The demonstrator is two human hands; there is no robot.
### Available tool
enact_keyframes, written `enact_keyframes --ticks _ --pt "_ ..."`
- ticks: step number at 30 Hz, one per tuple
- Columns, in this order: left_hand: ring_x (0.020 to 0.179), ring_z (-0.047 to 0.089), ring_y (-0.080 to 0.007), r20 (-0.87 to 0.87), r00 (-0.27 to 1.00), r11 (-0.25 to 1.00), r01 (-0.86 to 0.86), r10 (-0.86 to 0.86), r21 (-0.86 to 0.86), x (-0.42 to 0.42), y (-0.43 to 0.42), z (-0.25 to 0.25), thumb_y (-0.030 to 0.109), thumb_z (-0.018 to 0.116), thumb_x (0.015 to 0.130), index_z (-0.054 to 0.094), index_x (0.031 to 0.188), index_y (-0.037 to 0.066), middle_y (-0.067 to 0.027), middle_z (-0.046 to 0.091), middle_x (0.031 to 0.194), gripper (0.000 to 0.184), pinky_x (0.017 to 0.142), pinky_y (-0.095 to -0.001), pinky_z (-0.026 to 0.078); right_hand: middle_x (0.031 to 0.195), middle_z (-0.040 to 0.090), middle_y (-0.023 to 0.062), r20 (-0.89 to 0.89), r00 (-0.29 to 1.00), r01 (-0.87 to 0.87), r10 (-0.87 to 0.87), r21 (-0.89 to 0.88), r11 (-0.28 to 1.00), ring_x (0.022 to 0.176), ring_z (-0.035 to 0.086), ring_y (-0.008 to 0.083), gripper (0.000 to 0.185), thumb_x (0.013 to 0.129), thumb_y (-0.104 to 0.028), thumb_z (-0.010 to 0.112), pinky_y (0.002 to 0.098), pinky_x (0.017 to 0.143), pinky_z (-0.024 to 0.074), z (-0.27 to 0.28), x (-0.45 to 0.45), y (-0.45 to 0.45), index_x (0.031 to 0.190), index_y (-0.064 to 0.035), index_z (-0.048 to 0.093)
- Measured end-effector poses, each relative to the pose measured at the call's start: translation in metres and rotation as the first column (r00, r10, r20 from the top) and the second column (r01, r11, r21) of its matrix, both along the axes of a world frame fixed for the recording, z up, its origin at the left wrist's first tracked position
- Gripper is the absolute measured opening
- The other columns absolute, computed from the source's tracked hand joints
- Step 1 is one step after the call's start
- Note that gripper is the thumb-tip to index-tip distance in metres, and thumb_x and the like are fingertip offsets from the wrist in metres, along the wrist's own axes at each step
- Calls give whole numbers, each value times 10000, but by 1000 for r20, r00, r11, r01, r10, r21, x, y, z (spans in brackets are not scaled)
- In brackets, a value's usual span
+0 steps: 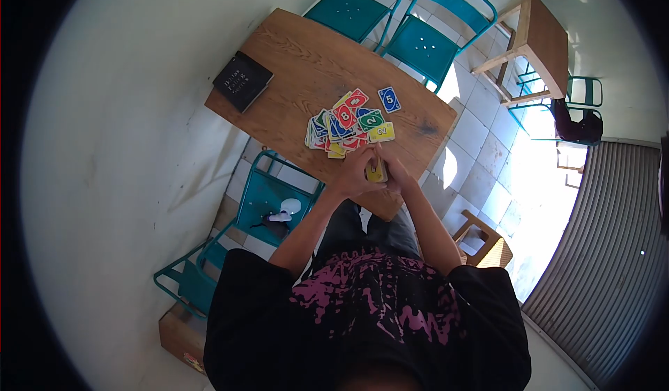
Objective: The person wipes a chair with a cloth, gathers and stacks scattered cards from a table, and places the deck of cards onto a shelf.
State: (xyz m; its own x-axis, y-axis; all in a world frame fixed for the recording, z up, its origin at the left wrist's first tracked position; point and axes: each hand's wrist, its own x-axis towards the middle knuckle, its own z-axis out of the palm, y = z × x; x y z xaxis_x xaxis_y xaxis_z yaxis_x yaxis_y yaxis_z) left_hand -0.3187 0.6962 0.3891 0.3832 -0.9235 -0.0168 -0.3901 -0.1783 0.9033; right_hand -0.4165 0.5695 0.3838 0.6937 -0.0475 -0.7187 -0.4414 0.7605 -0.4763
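Note:
My left hand (350, 173) and my right hand (398, 173) meet at the near side of the table, fingers curled around a small stack of Uno cards (377, 173). A yellow card faces up on that stack; parts of it are hidden by my fingers. Just beyond my hands lies a messy, overlapping pile of Uno cards (339, 127) in several colours. Among them show a red 8 card (344, 117), a green 2 card (371, 120) and a yellow 2 card (381, 132). Apart from the pile, to its upper right, rests a blue 5 card (389, 99).
The wooden table (293, 49) carries a black book (242, 81) at its left end. Teal chairs (423, 46) stand along the far side. Another teal chair (268, 196), with a white and dark item on it, is at near left. A wooden chair (484, 241) stands at right.

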Motion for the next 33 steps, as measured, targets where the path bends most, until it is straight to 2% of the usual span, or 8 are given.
enact_keyframes --ticks 6,10,14,18,20,22,26,33 --pt "1024 579 -283 -175 985 999 10 -17 -40 -14 -2 4 293 910 583 492 1279 39 -114 577 1109 850 969 -392 429 1102 617 100 84 994 -71 73 -25 997 974 640 201 570 951 -584 471 314 743 579 -18 -19 -8 1246 -98 511" --pt "1035 585 -254 36 995 991 91 -95 101 -18 -3 -10 296 912 587 490 1269 39 -103 587 1111 843 929 -359 463 1083 625 103 1 996 -89 90 149 985 927 656 204 530 959 -543 492 307 721 581 -29 -31 -12 1238 -93 516" --pt "1051 579 -233 -271 963 1000 18 -12 21 -21 -8 -23 309 902 620 509 1234 32 -102 591 1108 780 921 -360 462 1019 621 92 30 994 -106 105 17 994 884 656 189 513 959 -521 512 316 671 584 -33 -31 -16 1237 -89 515" --pt "1002 591 -234 -116 975 978 -199 191 -67 -2 -8 -60 333 873 678 530 1189 11 -105 589 1073 695 873 -358 480 916 604 83 -134 991 -29 5 -180 983 796 653 175 519 957 -505 528 329 623 582 -24 -33 -29 1242 -71 505" --pt "958 604 -261 -46 854 851 -509 518 128 21 -7 -80 340 833 736 548 1158 -11 -125 589 1059 618 839 -369 495 853 588 76 -75 990 101 -116 -173 980 724 648 175 537 938 -501 565 340 603 586 -38 -42 -35 1240 -62 500" --pt "948 611 -306 130 765 718 -638 631 278 46 -8 -93 325 800 769 560 1135 -20 -151 597 1050 557 824 -382 503 822 580 72 -46 983 166 -176 -167 972 687 646 175 547 929 -499 584 346 594 588 -42 -45 -38 1239 -57 498" --pt "949 627 -333 321 681 572 -730 658 375 64 -28 -120 286 778 782 571 1125 -17 -167 634 1042 502 821 -394 501 792 582 75 -99 974 186 -203 -161 969 630 646 192 543 912 -475 625 355 588 595 -41 -53 -41 1217 -44 500" --pt "923 666 -324 121 745 666 -646 656 372 65 -27 -126 190 755 783 634 1044 -13 -166 698 965 352 812 -390 510 797 595 74 -165 971 135 -171 -206 969 648 654 192 471 921 -426 637 349 585 595 -30 -52 -47 1159 -41 504"
